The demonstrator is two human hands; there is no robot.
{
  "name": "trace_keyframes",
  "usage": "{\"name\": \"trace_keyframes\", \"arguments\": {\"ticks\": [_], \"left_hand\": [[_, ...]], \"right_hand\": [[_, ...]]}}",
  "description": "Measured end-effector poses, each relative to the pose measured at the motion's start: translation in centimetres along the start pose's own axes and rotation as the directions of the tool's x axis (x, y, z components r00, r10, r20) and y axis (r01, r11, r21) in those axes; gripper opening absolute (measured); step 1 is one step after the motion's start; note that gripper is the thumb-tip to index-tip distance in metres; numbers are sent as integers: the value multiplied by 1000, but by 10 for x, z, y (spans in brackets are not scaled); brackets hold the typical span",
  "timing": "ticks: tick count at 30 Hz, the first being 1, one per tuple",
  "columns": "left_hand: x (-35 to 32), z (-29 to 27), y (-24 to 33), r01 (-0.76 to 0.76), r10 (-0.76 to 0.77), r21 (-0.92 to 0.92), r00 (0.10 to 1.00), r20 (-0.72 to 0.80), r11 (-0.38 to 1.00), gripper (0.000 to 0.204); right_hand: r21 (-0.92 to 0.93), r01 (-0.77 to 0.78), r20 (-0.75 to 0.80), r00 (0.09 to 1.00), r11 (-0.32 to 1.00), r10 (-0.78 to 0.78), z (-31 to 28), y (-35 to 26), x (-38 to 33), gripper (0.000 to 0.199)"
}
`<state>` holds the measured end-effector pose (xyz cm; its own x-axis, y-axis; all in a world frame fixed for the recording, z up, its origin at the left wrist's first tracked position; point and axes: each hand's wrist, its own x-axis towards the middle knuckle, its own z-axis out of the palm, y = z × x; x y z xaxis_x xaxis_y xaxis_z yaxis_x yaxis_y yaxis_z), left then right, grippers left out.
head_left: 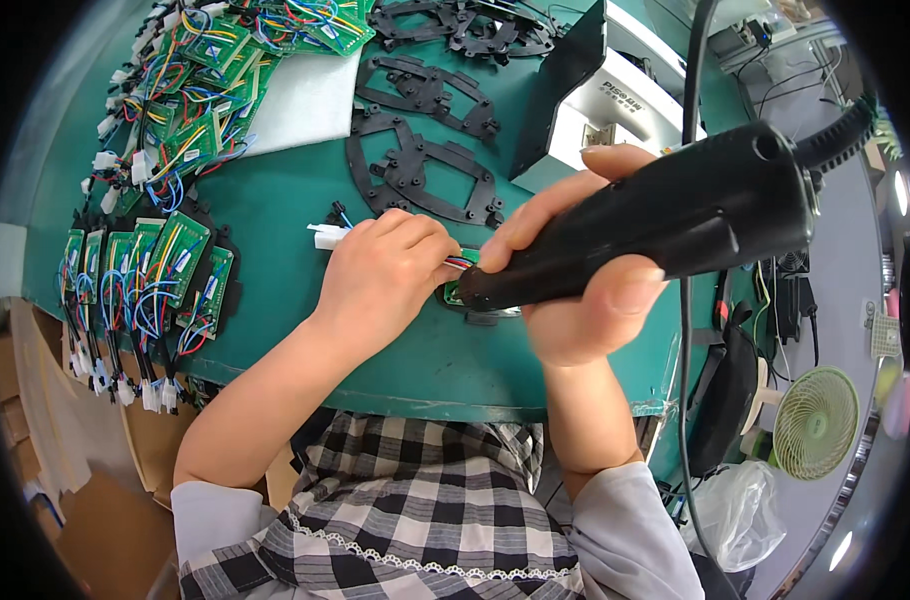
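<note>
My right hand [615, 310] is wrapped round a thick black electric screwdriver [665, 215], its nose slanting down to the left. Below that nose, partly covered, sits a green circuit board [452, 293] at the middle of the table's near side. My left hand [380, 270] is closed at the board's left, its fingertips pinching thin coloured wires [459, 262]. A white plug connector [327, 236] sticks out on the far side of that hand. The screwdriver's tip is hidden, so contact with the board cannot be seen.
Black plastic frames [423, 172] lie beyond my hands on the green table [285, 205]. Wired green boards [200, 140] are heaped at far left; several more [145, 265] stand in a row nearer. A white-and-black box [615, 100] is at far right. A black cable [687, 380] hangs beside it.
</note>
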<state>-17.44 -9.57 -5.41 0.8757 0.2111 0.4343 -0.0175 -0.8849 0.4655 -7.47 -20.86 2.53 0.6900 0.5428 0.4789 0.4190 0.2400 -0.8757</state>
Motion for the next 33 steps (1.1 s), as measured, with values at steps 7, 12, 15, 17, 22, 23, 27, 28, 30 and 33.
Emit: {"name": "trace_keyframes", "arguments": {"ticks": [7, 12, 15, 17, 22, 23, 27, 28, 30, 33], "left_hand": [[-2, 1, 0, -25, 26, 38, 999, -39, 999, 17], [-1, 2, 1, -18, 17, -14, 999, -48, 1000, 16], [0, 4, 0, -13, 13, -8, 999, -29, 1000, 16], [-3, 3, -1, 2, -1, -16, 1000, 27, 1000, 20], [-1, -9, 15, -59, 59, -6, 998, -1, 998, 46], [-6, -2, 13, -95, 93, 46, 995, 30, 994, 47], [-7, -11, 16, -185, 179, 135, 982, 59, 973, 39], [-13, -22, 17, -175, 181, 178, 983, -15, 968, 38], [-22, -50, 13, -144, 199, 281, 963, -181, 949, 30], [-40, -114, -6, 129, -28, 245, 926, -376, 961, 24]], "right_hand": [[-103, 93, 35, 995, 990, -90, 10, 4, -6, 88], [-85, 94, 100, 991, 992, -86, 9, 3, -8, 90], [-43, 74, 130, 989, 996, -68, 7, 4, -9, 91], [-16, 49, 109, 993, 999, -47, 7, 6, -8, 92], [387, 67, -325, 943, 919, 68, -45, -3, 6, 73], [438, 57, -317, 944, 897, 94, -48, 0, 7, 70], [587, -55, -135, 977, 808, 165, -62, 4, 10, 66], [615, -77, -90, 982, 784, 167, -65, 6, 10, 65], [591, -58, -145, 973, 805, 177, -71, 9, 9, 64], [530, -33, -259, 945, 847, 200, -80, 10, 7, 64]]}}
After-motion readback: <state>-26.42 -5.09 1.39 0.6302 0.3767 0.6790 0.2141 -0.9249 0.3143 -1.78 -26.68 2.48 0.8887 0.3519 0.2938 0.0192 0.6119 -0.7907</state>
